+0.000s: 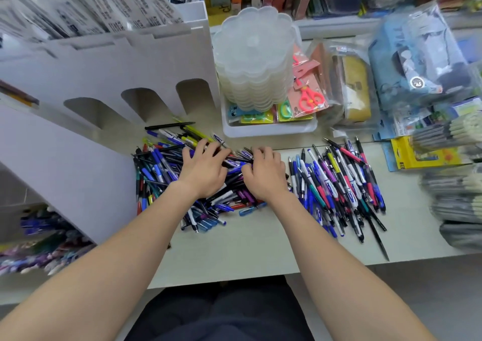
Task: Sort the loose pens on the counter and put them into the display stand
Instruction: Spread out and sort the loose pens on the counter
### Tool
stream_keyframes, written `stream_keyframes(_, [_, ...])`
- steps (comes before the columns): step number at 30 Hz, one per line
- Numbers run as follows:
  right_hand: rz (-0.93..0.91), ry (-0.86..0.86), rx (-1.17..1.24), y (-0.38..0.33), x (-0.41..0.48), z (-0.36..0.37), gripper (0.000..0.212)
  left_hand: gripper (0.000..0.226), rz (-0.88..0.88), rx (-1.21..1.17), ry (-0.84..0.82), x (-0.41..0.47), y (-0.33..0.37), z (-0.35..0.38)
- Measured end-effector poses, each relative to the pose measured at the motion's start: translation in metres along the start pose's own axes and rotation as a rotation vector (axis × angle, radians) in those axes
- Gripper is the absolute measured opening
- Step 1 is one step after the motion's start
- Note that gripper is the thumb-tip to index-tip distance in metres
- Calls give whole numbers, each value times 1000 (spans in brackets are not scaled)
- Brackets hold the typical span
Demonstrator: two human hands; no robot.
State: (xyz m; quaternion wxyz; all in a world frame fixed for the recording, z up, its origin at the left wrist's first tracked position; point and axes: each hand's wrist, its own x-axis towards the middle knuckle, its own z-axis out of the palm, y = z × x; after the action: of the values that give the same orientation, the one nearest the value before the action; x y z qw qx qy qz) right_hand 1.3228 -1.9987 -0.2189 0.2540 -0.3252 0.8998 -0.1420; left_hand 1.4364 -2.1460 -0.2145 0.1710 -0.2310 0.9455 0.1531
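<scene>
- The left hand [206, 170] lay flat on the jumbled pile of pens [159, 166], its fingers fanned wide and only lightly bent, gripping nothing.
- The right hand [266, 175] sat just beside it on the same pile, with its fingers curled down among the pens and its thumb against a blue barrel. Whether it pinched a pen could not be told.
- The pile was mostly blue, black and purple pens with a few yellow ones. It lay on the pale counter [247, 249], against the foot of the display stand [109, 74].
- The stand was white card and stood at the left of the counter. It had three arched openings low in its front wall and stepped slots of packaged goods above.
- A second group of pens [339, 184] lay to the right of the hands, apart from the pile. These lay roughly parallel, tips pointing away from the person.
- Behind the hands stood a white tray [271, 130] holding a stack of clear scalloped containers [255, 59] and carded scissors [310, 98].
- A yellow box [417, 155] and blurred bundles of pens lay at the far right.
</scene>
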Motion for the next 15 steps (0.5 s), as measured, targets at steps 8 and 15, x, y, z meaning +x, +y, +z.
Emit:
stream_keyframes(8, [30,-55,-1,17,-23,-4,70,55,17,-105,127,-28,10,5])
stream_keyframes(15, [-21,-105,20,21,-53,13,97,101,-450,-406,96,-85,56,32])
